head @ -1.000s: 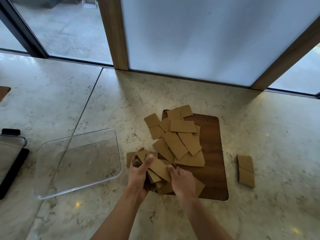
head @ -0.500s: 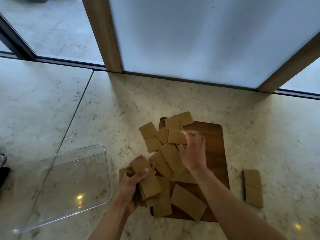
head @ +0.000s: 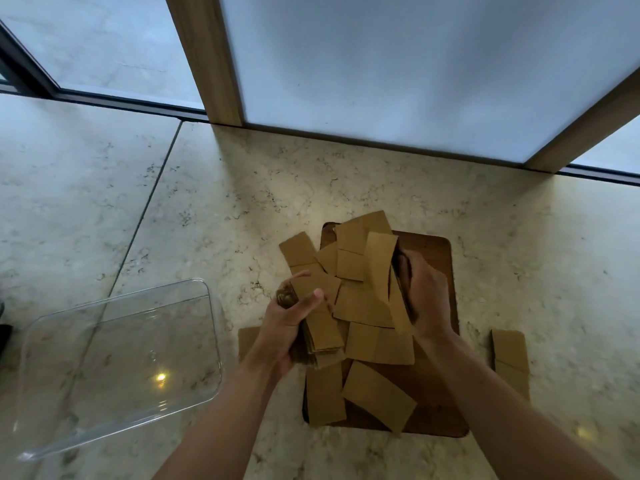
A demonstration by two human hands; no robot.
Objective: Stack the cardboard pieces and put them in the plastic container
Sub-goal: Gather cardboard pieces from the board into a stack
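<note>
Left hand (head: 284, 327) grips a brown cardboard stack (head: 320, 329) (edges uneven); right hand (head: 424, 296) pinches one piece (head: 379, 268).

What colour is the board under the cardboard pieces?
Dark brown wood: the board shows best in the head view, beneath the tan cardboard pieces.

The pale marble desk (head: 346, 174) carries a clear plastic container (head: 211, 341) at the left, a dark wooden board (head: 446, 271) just right of it, and a loose cardboard piece (head: 510, 358) beside the board.
</note>
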